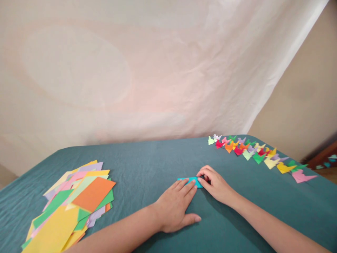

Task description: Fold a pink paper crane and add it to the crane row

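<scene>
A small folded strip of turquoise paper (186, 180) lies on the teal tablecloth (147, 165). My left hand (177, 203) rests flat on the cloth with its fingers stretched out, the fingertips pressing the near edge of the strip. My right hand (215, 183) has its fingers curled together over the strip's right end, pinching it against the table.
A loose pile of coloured paper squares (76, 200) lies at the left, orange and yellow on top. A row of several small folded paper figures (258, 154) runs along the far right edge. A pale sheet (131, 70) hangs behind the table.
</scene>
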`<move>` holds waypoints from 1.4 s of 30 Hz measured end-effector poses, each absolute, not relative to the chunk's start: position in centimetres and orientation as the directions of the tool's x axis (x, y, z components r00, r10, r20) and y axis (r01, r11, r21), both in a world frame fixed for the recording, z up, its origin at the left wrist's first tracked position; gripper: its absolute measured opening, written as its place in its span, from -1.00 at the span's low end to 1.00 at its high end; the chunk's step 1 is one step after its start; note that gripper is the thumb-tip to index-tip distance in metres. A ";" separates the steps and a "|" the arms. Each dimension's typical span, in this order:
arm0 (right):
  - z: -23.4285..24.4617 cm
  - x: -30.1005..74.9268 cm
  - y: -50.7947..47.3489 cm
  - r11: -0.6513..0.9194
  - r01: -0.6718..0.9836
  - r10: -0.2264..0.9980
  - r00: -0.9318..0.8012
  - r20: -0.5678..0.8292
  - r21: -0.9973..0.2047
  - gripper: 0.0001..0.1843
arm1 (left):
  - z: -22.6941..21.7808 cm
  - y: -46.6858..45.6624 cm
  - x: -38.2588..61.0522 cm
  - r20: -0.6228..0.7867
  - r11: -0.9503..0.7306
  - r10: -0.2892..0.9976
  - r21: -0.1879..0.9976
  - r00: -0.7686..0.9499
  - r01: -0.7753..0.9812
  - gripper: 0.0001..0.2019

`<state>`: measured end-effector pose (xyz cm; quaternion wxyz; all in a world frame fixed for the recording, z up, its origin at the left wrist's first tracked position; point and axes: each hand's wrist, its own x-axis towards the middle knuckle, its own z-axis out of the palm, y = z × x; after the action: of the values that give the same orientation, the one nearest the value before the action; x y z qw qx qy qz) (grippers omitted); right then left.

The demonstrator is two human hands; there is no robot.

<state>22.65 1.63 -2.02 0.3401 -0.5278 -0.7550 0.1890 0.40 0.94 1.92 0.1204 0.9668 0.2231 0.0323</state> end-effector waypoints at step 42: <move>-0.9 22.1 0.7 0.559 0.704 0.818 -0.380 0.432 -0.438 -0.72 | 2.1 0.9 0.3 0.031 -0.878 0.435 0.234 0.900 0.417 -0.29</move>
<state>22.10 0.66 -0.86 0.3124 -0.4606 -0.8258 0.0912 0.33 0.88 2.10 0.1116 0.9682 0.2199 0.0414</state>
